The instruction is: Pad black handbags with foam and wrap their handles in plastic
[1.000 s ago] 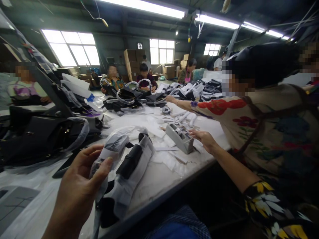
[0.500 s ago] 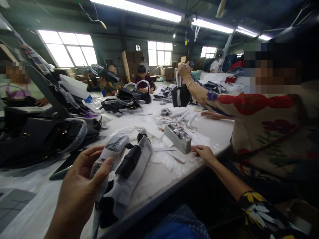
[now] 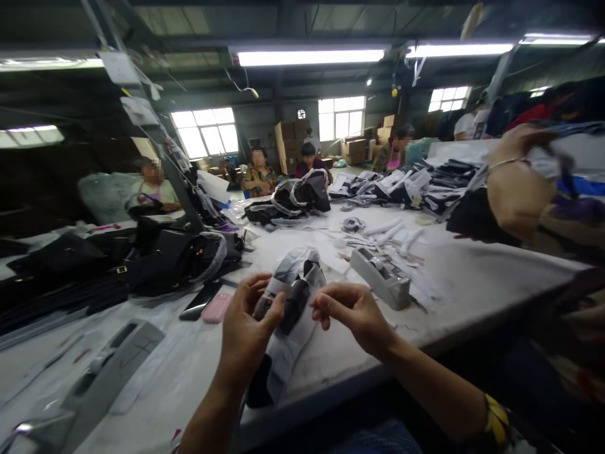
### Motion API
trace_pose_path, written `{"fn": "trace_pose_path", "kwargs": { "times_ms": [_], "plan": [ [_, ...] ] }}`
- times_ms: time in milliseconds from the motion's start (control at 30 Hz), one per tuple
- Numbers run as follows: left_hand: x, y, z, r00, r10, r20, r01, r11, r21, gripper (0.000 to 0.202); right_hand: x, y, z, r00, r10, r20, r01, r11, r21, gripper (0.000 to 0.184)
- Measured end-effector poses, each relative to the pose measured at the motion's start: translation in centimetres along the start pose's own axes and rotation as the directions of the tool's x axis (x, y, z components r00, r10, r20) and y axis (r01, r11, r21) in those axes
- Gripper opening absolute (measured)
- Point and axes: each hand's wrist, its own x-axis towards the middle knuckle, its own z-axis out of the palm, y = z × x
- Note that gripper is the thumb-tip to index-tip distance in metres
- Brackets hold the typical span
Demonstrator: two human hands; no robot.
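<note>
My left hand (image 3: 248, 325) is closed around a black bag strap (image 3: 295, 306) partly wrapped in white and clear film. The wrapped piece lies slanted at the front of the table, its dark lower end near the edge. Just right of it, my right hand (image 3: 350, 312) is closed, thumb and fingertips pinched together. Whatever may be between those fingertips is too small to make out. A grey tape dispenser (image 3: 380, 277) stands beyond my right hand.
Black handbags (image 3: 161, 261) are piled at left, near a pink case (image 3: 217, 307) and a second grey dispenser (image 3: 113, 372). Paper scraps (image 3: 401, 239) and a tape roll (image 3: 353, 224) lie mid-table. A co-worker's arm (image 3: 520, 183) reaches in at right with a black item.
My right hand has moved left from the tape dispenser to beside the wrapped strap. My left hand keeps its hold. The view has turned left, and the co-worker's arm at right has lowered.
</note>
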Motion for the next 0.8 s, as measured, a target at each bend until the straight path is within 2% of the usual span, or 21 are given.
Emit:
{"fn": "trace_pose_path", "kwargs": {
  "times_ms": [100,200,333,500,600,700,800],
  "plan": [
    [-0.2,0.0,0.0,1.000,0.028,0.005,-0.028,0.999,0.018,0.043,1.5,0.6,2.5,1.000,0.029,0.003,-0.030,0.999,0.020,0.033],
    [-0.4,0.0,-0.2,0.999,0.031,0.030,-0.031,1.000,0.000,0.042,2.4,1.2,3.2,0.998,0.060,-0.032,-0.062,0.997,-0.047,0.039],
    [-0.4,-0.2,-0.8,0.992,0.033,0.121,-0.026,0.998,-0.052,0.041,2.5,1.1,3.0,0.997,0.072,-0.010,-0.073,0.986,-0.149,0.041],
    [-0.5,0.3,-0.8,0.993,-0.032,0.117,0.040,0.996,-0.074,0.043,2.7,1.3,2.7,0.988,0.155,-0.001,-0.154,0.980,-0.124,0.045],
    [-0.6,1.1,-0.7,0.989,-0.092,0.116,0.103,0.991,-0.090,0.045,3.4,2.7,2.5,0.975,0.222,-0.004,-0.221,0.971,-0.096,0.052],
    [-0.5,1.3,-0.7,0.981,-0.139,0.133,0.154,0.981,-0.114,0.048,4.2,4.8,2.3,0.964,0.259,0.059,-0.256,0.966,-0.047,0.061],
    [-0.2,1.1,-0.9,0.977,-0.170,0.130,0.190,0.968,-0.164,0.050,4.6,6.2,2.0,0.956,0.285,0.074,-0.278,0.956,-0.091,0.062]
  ]
}}
